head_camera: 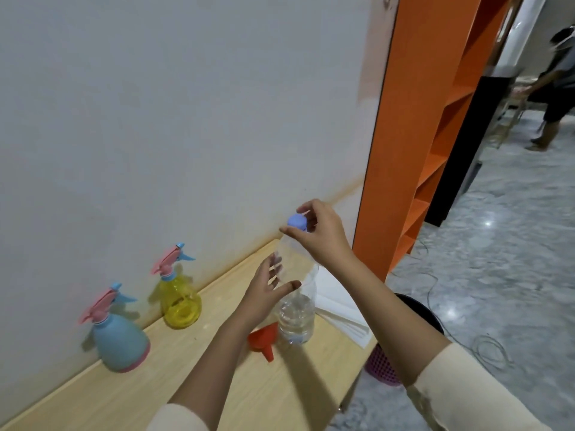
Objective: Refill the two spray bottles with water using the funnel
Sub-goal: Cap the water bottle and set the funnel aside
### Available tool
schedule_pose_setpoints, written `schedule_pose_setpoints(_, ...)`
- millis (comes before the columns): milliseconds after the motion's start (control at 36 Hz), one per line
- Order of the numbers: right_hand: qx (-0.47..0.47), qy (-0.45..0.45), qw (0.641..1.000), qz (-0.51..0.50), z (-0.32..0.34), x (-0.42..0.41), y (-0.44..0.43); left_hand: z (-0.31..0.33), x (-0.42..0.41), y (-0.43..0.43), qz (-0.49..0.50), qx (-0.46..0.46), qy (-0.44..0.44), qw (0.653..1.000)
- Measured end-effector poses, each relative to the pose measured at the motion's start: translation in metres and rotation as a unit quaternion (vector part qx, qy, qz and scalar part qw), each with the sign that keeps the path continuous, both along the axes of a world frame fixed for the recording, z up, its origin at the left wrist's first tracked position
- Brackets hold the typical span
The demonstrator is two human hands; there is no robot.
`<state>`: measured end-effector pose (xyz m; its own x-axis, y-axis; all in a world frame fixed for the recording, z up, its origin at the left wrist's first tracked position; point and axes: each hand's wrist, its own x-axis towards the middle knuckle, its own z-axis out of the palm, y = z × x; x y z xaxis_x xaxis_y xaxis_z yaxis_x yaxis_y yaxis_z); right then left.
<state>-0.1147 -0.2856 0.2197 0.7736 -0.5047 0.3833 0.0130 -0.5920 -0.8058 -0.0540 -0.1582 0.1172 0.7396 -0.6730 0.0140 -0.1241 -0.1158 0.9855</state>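
A clear plastic water bottle [296,318] stands upright on the wooden table [193,390], partly filled with water. My right hand [320,234] pinches its blue cap [297,221] at the top. My left hand [267,290] wraps the bottle's upper body, fingers spread around it. A red funnel [264,340] lies on its side just left of the bottle's base, partly behind my left wrist. A yellow spray bottle [179,293] and a blue spray bottle [119,334], both with pink and blue trigger heads on, stand by the wall.
White paper sheets [339,309] lie at the table's right end. A dark bin [417,309] and a purple basket [381,365] sit on the floor beyond the edge. An orange shelf [410,126] rises behind. A person [557,88] stands far right.
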Motion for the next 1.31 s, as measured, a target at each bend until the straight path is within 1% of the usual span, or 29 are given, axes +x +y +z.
schedule_pose_setpoints(83,0.073,0.036,0.993,0.084,-0.009,-0.003,0.0,0.002,0.0,-0.002,-0.004,0.006,-0.004,1.0)
schedule_pose_setpoints(139,0.117,0.029,0.985,0.125,-0.016,-0.004,0.002,0.002,-0.001,-0.003,-0.001,0.004,0.0,1.0)
schedule_pose_setpoints(250,0.156,-0.03,0.983,0.096,-0.026,0.001,0.003,0.0,-0.003,-0.004,0.01,-0.002,0.002,1.0)
schedule_pose_setpoints(389,0.137,-0.071,0.987,0.045,-0.028,0.005,0.007,-0.001,-0.006,-0.005,0.013,-0.011,0.008,1.0)
schedule_pose_setpoints(528,0.138,-0.078,0.987,0.023,-0.026,0.009,0.011,0.0,-0.007,-0.007,0.01,-0.008,0.008,1.0)
schedule_pose_setpoints(583,0.142,-0.074,0.986,0.041,-0.027,0.008,0.011,0.0,-0.007,-0.006,0.014,-0.01,0.01,1.0)
schedule_pose_setpoints(667,0.156,-0.061,0.981,0.098,-0.034,0.007,0.01,-0.001,-0.007,-0.005,0.019,-0.013,0.009,1.0)
schedule_pose_setpoints(722,0.152,-0.065,0.98,0.114,-0.036,0.006,0.01,-0.002,-0.007,-0.004,0.022,-0.013,0.008,1.0)
schedule_pose_setpoints(944,0.163,-0.104,0.98,0.041,-0.035,0.012,0.005,-0.003,-0.014,-0.007,0.034,-0.023,0.015,0.999)
schedule_pose_setpoints(1028,0.145,-0.113,0.983,0.023,-0.035,0.013,0.004,-0.004,-0.015,-0.008,0.036,-0.026,0.015,0.999)
schedule_pose_setpoints(1083,0.137,-0.104,0.985,0.033,-0.036,0.015,0.006,-0.005,-0.015,-0.007,0.037,-0.027,0.014,0.999)
schedule_pose_setpoints(1222,0.169,-0.09,0.975,0.111,-0.039,0.012,0.006,-0.006,-0.014,-0.005,0.041,-0.023,0.014,0.999)
schedule_pose_setpoints(1306,0.157,-0.099,0.977,0.103,-0.042,0.009,0.001,-0.006,-0.016,-0.007,0.041,-0.025,0.015,0.999)
